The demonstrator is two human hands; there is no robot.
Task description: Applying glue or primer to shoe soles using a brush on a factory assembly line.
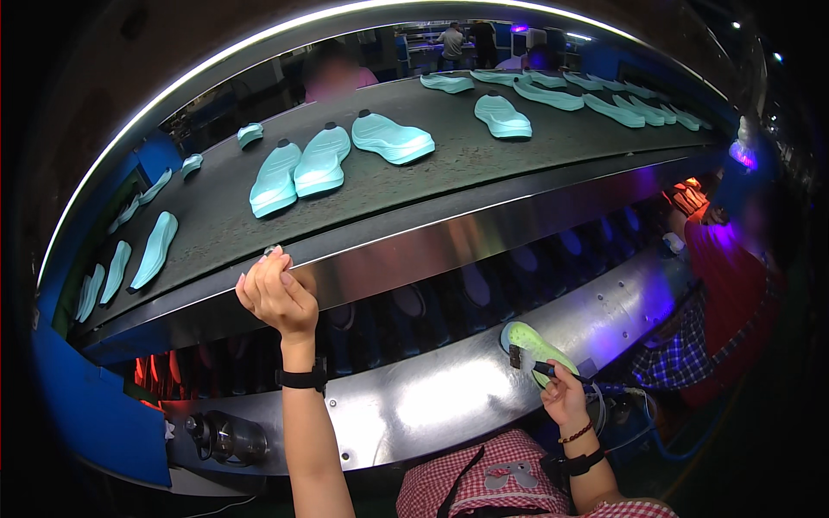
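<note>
My left hand (279, 292) is raised at the near edge of the upper conveyor belt (363, 194). Its fingers are curled together, and a small dark bit shows at the fingertips, too small to name. On the belt beyond it lie pale turquoise shoe soles, a pair (321, 161) side by side and another sole (393, 138) to their right. My right hand (566, 399) grips a brush (542, 367) with dark bristles. Those bristles are over a yellow-green shoe sole (537, 342) at the metal ledge (432, 397); whether they touch it, I cannot tell.
More turquoise soles (155, 250) lie at the belt's left end and right end. Below runs a lower level with dark shoe shapes (406, 302) and glowing red heaters (160, 371). A dark bottle (226, 437) stands at left. Another person (734, 293) sits close on the right; one (337, 78) is across the belt.
</note>
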